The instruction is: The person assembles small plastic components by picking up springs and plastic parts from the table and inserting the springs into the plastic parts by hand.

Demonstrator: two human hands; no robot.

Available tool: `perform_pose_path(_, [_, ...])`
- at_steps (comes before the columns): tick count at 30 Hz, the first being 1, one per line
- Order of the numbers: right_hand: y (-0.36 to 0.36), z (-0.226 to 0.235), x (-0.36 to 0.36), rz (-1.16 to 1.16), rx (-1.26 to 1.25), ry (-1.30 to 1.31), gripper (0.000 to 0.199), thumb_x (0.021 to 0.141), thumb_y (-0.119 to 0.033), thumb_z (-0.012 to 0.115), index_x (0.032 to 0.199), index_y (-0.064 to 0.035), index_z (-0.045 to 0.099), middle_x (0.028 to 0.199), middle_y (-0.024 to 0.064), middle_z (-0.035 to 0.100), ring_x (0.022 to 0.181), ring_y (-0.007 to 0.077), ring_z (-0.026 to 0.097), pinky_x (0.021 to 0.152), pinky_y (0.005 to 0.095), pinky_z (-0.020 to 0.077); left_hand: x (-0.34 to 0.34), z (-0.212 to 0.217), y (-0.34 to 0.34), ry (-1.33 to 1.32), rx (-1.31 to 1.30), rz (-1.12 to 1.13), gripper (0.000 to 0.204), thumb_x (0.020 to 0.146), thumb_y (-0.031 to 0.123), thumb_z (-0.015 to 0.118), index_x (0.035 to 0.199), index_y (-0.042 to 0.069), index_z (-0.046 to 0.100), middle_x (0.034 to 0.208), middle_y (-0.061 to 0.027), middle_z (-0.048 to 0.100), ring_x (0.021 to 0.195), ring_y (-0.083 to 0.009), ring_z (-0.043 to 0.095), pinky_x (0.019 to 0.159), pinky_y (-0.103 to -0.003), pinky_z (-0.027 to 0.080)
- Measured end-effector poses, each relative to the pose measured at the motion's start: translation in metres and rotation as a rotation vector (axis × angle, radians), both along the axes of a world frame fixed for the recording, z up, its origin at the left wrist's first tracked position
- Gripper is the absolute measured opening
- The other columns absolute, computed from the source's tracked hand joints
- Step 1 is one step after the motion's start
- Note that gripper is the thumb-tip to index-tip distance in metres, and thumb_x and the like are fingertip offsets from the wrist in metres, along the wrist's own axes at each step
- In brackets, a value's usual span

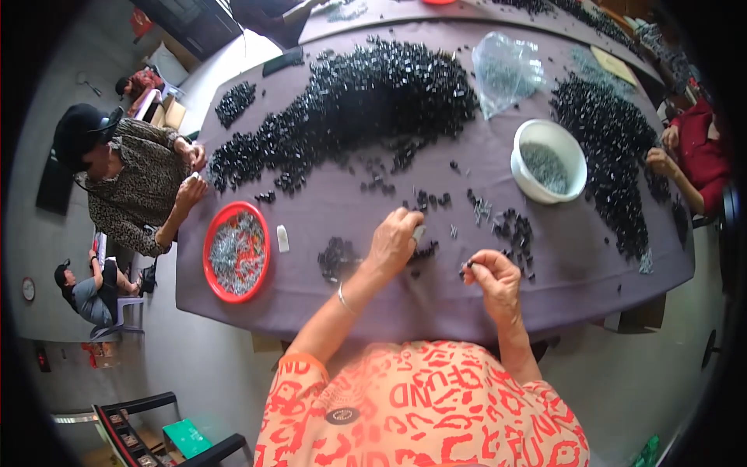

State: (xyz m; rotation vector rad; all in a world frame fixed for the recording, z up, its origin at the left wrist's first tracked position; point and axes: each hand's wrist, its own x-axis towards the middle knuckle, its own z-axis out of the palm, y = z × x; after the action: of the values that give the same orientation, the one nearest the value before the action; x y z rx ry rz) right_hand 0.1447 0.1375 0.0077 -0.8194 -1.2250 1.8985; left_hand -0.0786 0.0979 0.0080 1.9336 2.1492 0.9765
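My left hand [394,238] rests on the purple tablecloth [327,296], fingers curled around a small pale object at its fingertips. My right hand [493,276] is raised slightly and pinches a small black part [468,266] between thumb and fingers. Small heaps of black parts [336,257] lie beside my left hand, and more black parts [516,230] sit just beyond my right hand. A few small metal screws [481,208] lie loose ahead of both hands.
A huge heap of black parts [366,101] covers the far table. A red dish [236,251] of metal pieces sits left, a white bowl [548,160] of screws right, a clear plastic bag [506,71] beyond. One person [132,183] works at left, another [696,159] at right.
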Motion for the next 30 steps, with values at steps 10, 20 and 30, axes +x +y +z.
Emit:
perform_pose_path(10, [-0.002, 0.007, -0.014, 0.059, -0.012, 0.04, 0.012, 0.086, -0.001, 0.061, 0.098, 0.0007, 0.062, 0.085, 0.0069, 0.067, 0.074, 0.0113, 0.064, 0.068, 0.0244, 0.0527, 0.023, 0.023, -0.066, -1.299, -0.159, 0.018, 0.016, 0.084, 0.012, 0.067, 0.096, 0.0, 0.066, 0.083, -0.0006, 0.066, 0.075, -0.006, 0.057, 0.068, -0.021, 0.047])
perform_pose_path(20, [-0.016, 0.006, -0.032, 0.164, -0.006, 0.014, 0.011, 0.086, -0.003, 0.062, 0.097, 0.0004, 0.062, 0.084, 0.0071, 0.067, 0.071, 0.0114, 0.063, 0.064, 0.0243, 0.0522, 0.043, 0.006, -0.112, -1.543, -0.179, 0.092, 0.02, 0.083, 0.015, 0.07, 0.098, 0.001, 0.066, 0.082, -0.0007, 0.065, 0.072, -0.0072, 0.057, 0.065, -0.023, 0.047])
perform_pose_path(30, [-0.031, 0.009, -0.036, 0.265, 0.047, -0.037, 0.01, 0.086, -0.002, 0.06, 0.095, 0.0, 0.061, 0.079, 0.0018, 0.064, 0.07, 0.0072, 0.059, 0.064, 0.0208, 0.0472, 0.049, 0.0, -0.124, -1.692, -0.14, 0.146, 0.02, 0.087, 0.008, 0.061, 0.105, 0.0, 0.061, 0.088, -0.0058, 0.064, 0.074, -0.0131, 0.061, 0.065, -0.026, 0.05])
